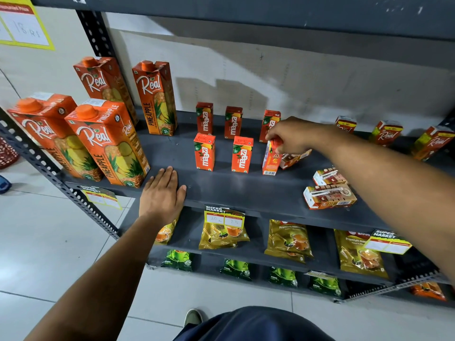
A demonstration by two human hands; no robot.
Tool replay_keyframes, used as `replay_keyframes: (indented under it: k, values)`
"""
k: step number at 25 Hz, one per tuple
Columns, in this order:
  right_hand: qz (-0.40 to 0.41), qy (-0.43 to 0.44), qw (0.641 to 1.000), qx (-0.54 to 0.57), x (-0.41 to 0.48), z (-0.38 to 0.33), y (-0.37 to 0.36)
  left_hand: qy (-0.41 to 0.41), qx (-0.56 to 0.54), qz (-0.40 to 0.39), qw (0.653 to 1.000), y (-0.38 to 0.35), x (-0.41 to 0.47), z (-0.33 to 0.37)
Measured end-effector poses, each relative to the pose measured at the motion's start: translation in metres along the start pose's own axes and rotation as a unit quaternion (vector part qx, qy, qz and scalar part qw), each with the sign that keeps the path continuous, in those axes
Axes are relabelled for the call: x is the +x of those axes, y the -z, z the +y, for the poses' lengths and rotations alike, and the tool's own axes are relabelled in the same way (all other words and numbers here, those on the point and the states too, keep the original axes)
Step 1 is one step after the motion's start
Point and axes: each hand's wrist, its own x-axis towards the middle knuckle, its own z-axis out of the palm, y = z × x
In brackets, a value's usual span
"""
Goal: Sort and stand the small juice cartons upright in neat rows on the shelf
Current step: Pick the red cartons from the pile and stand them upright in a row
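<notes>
head view: right hand [291,136] pinches maaza carton [270,161] by top, standing it third in front row; left hand [162,193] flat, fingers spread on shelf [246,190], bracing.

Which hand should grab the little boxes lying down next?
Right, probably. The right hand is already near the small orange-and-white cartons lying flat; the left hand rests flat on the dark grey metal shelf, far left.

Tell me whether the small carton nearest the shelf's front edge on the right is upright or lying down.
Lying down. The carton rests on its long side on the shelf, its straw facing up; neither hand touches it.
</notes>
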Motion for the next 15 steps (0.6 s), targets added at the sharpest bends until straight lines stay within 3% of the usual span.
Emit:
replay_keyframes:
  k: [8,15]
  values:
    - [0.077,-0.094,0.992,-0.045,0.001,-0.013,-0.009,0.000,-0.001,-0.003,1.000,0.001,0.000,0.001]
    - [0.082,-0.107,0.989,-0.063,-0.002,-0.015,-0.010,0.000,-0.005,-0.002,1.000,0.000,0.000,0.001]
